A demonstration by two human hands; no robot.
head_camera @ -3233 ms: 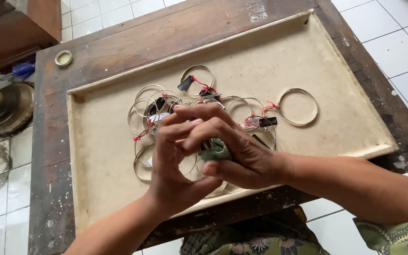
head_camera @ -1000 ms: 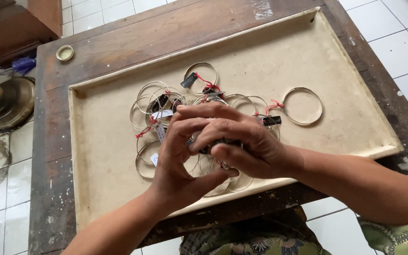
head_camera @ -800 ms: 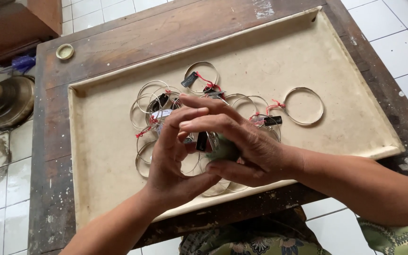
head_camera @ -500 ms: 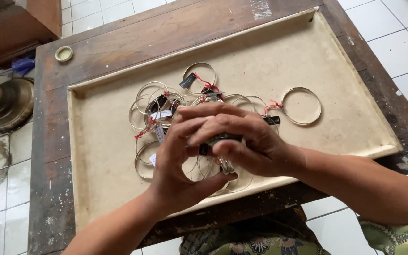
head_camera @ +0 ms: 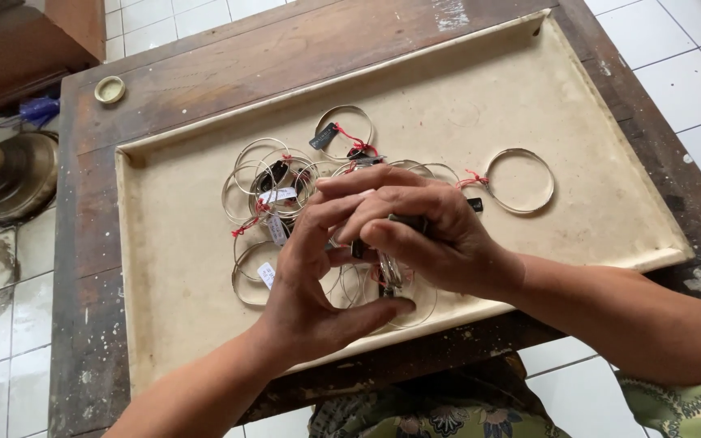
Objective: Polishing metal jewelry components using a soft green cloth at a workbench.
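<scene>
My left hand [head_camera: 314, 288] and my right hand [head_camera: 419, 231] meet over the front middle of a shallow cream tray [head_camera: 180, 268]. Between them they grip a thin silver bangle [head_camera: 389, 274], turned on edge, with my right fingers curled over its top and my left thumb under it. A small dark piece sits under my right fingers, mostly hidden. Behind the hands lies a heap of silver bangles [head_camera: 273, 174] with red strings and small tags. One bangle [head_camera: 519, 180] lies apart to the right.
The tray rests on a worn dark wooden table [head_camera: 83, 308]. A small round ring lid [head_camera: 109, 89] sits at the table's far left corner. A brass-coloured stand [head_camera: 6, 174] is on the tiled floor to the left.
My right fingers have kept shifting over the bangle, and the greenish piece seen under them earlier is now covered. Both hands stay in the same spot over the tray.
</scene>
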